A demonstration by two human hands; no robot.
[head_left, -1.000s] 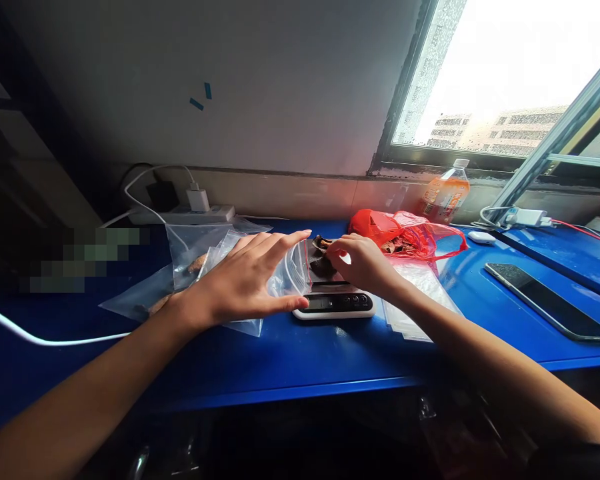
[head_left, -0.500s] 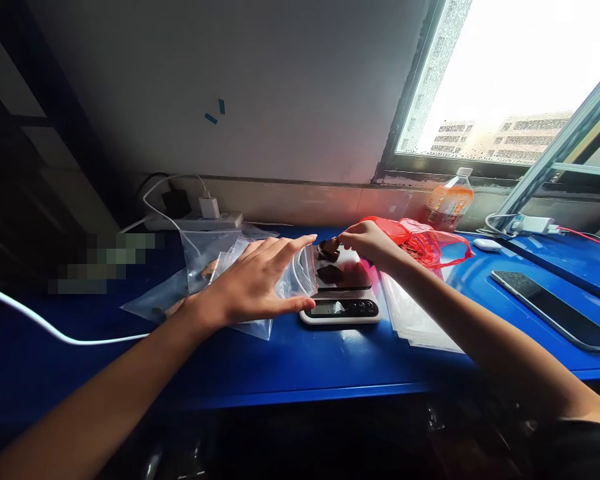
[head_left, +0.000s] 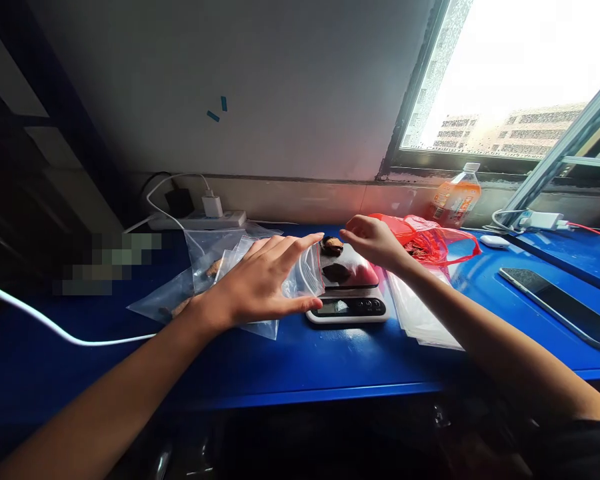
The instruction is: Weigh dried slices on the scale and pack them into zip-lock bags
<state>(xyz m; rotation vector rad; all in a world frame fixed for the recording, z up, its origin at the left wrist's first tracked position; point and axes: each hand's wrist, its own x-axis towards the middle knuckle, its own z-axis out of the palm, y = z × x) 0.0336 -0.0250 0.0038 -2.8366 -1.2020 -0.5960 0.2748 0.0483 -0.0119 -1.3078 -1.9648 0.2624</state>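
My left hand is around a clear zip-lock bag with a red line along its mouth. The thumb and fingers are spread at the bag's mouth, which faces the scale. On the platform of a white digital kitchen scale lies a brown, dried-looking lump; a dark shape below it looks like its reflection. Just right of the lump, apart from it, is my right hand, fingers curled together with nothing visible in them. The scale's readout is too small to read.
More clear bags with brown pieces lie left. Right of the scale are flat clear bags and a red plastic bag holding brown pieces. A drink bottle, phone, earbud case and power strip stand around.
My right hand has let go of the brown lump and drawn slightly up and away. The lump now rests on the scale, its lighter side showing. My left hand keeps its pose at the bag.
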